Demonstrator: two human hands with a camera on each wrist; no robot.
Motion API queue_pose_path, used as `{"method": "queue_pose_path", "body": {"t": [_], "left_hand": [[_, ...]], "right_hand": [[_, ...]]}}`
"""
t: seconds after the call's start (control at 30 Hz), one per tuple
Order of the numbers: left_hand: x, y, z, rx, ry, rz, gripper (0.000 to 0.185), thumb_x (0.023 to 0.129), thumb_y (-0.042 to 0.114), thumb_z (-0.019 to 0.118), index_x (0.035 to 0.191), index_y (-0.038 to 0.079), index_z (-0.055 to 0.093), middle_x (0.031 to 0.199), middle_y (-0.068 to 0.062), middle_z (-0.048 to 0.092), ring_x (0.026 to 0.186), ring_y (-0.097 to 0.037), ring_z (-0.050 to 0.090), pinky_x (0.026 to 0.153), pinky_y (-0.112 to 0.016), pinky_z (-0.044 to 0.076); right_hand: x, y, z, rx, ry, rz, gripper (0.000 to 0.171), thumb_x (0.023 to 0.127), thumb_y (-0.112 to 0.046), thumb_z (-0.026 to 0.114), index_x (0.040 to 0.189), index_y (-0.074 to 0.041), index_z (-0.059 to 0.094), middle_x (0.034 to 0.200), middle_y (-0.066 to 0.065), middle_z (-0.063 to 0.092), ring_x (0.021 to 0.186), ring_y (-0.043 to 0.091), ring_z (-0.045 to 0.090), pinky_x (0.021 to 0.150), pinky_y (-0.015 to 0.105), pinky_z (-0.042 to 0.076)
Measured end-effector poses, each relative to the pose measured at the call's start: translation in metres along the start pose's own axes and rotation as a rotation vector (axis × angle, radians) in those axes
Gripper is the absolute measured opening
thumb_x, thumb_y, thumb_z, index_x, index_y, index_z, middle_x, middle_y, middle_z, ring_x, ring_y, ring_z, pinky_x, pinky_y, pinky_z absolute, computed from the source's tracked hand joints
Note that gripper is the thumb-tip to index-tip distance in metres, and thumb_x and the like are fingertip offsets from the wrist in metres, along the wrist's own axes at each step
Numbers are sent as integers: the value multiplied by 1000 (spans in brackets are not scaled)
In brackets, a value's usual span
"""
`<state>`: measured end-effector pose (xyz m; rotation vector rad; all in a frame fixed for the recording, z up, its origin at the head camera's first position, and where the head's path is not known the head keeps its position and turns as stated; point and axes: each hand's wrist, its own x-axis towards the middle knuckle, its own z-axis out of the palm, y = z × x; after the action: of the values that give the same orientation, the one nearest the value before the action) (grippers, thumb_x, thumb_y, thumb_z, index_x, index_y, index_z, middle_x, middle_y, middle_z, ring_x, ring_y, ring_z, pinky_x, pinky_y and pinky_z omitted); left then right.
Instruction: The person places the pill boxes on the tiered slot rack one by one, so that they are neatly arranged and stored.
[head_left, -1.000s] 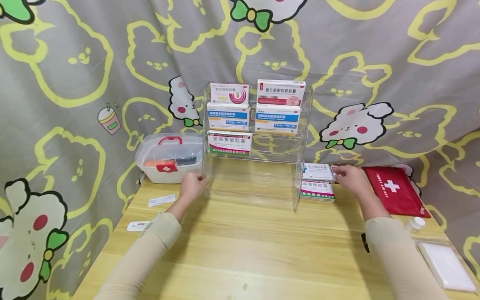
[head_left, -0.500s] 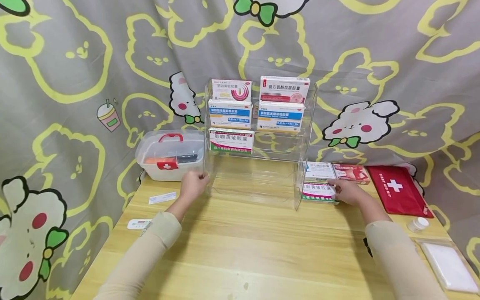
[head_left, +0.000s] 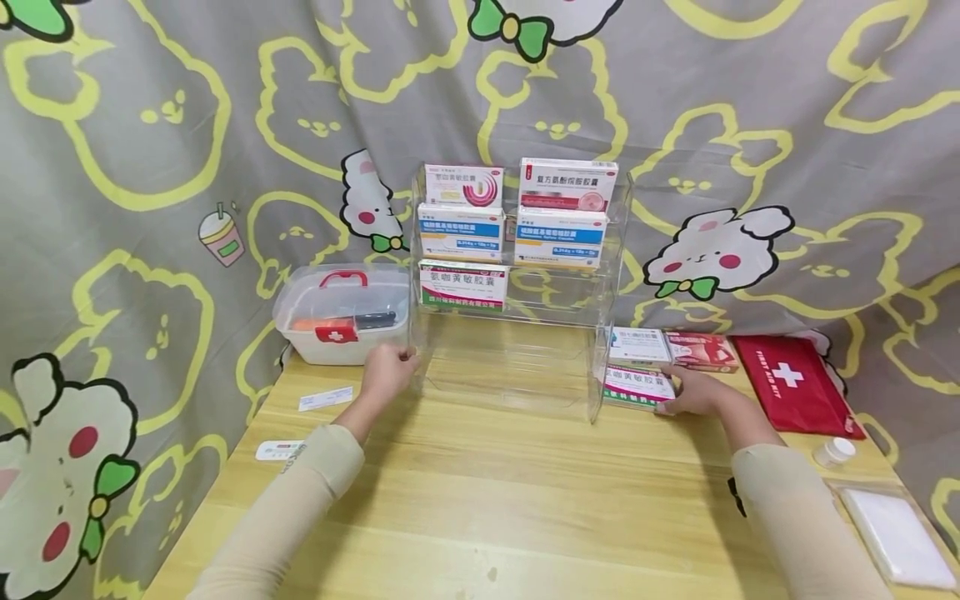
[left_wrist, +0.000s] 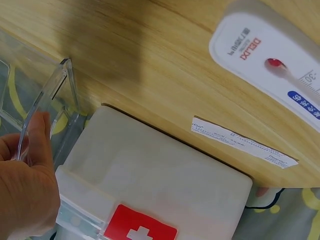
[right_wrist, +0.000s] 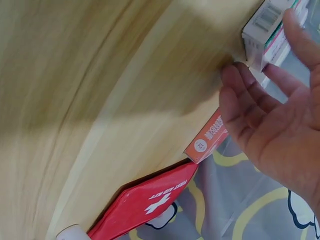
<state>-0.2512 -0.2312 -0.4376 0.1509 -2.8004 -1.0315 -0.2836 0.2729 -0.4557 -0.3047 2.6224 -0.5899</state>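
Leftmost, centre-left of the head view, the left hand (head_left: 386, 373) grips the left front edge of the clear rack (head_left: 517, 367), beside the plastic first-aid box (head_left: 341, 312). At centre right, the right hand (head_left: 693, 392) holds the green-striped medicine box (head_left: 636, 387) lying on the table (head_left: 480, 500), fingers curled at its end; a red pouch (head_left: 791, 383) lies farther right.
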Motion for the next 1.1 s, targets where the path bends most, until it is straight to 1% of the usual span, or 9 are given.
{"method": "queue_pose_path", "body": {"t": [0.1,0.2,0.37,0.5,0.63,0.73,0.83,0.9,1.1], "left_hand": [[-1,0,0,-2,0,-3,17,84,14,63,93,3,74,93,-14,71,69,-20,58,62,-31,48],[-1,0,1,15,4,7,17,84,14,63,91,3,74,91,-13,71,70,-20,57,63,-31,48],[0,2,3,32,10,20,16,84,14,63,86,4,75,85,-10,70,70,-21,56,64,-33,47],[-1,4,3,27,1,13,15,84,14,64,85,3,74,84,-11,70,69,-20,56,62,-32,46],[0,4,1,11,-12,9,16,85,14,63,85,1,74,83,-11,70,65,-18,54,58,-29,45],[0,4,-1,2,-17,8,17,85,14,63,84,0,73,83,-11,70,63,-18,54,57,-28,44],[0,4,-2,2,-22,8,17,85,14,63,86,1,73,88,-13,70,66,-18,55,59,-29,46],[0,4,-2,0,-24,6,17,85,14,63,88,1,74,90,-14,70,67,-19,56,60,-29,47],[0,3,-3,2,-30,0,17,85,14,62,83,0,73,81,-11,69,61,-17,53,55,-27,44]], "right_hand": [[-1,2,1,12,53,-15,81,71,-35,81,124,10,39,112,30,51,102,42,48,90,54,39],[-3,8,1,68,121,-41,66,71,-28,82,110,6,42,99,20,51,90,32,47,78,43,42],[-14,22,-4,189,239,-91,54,80,-22,74,122,2,50,99,17,52,89,28,47,71,32,44],[-28,26,-12,231,290,-59,58,85,-33,69,131,-4,52,107,18,55,95,28,49,74,31,44],[-40,25,-21,390,356,-65,59,89,-36,62,136,-3,46,114,16,52,91,16,57,75,25,50],[-46,23,-27,572,430,-119,50,91,-30,60,135,-9,48,110,3,54,83,4,61,71,18,52],[-52,18,-34,782,516,-207,38,90,-18,62,127,-12,55,100,-5,58,78,4,62,67,18,52],[-55,13,-39,853,563,-246,34,89,-13,63,123,-15,58,98,-8,59,78,4,62,65,16,52],[-64,-7,-53,931,663,-284,37,88,-11,64,124,-11,56,102,-5,56,84,2,58,69,13,50]]}}
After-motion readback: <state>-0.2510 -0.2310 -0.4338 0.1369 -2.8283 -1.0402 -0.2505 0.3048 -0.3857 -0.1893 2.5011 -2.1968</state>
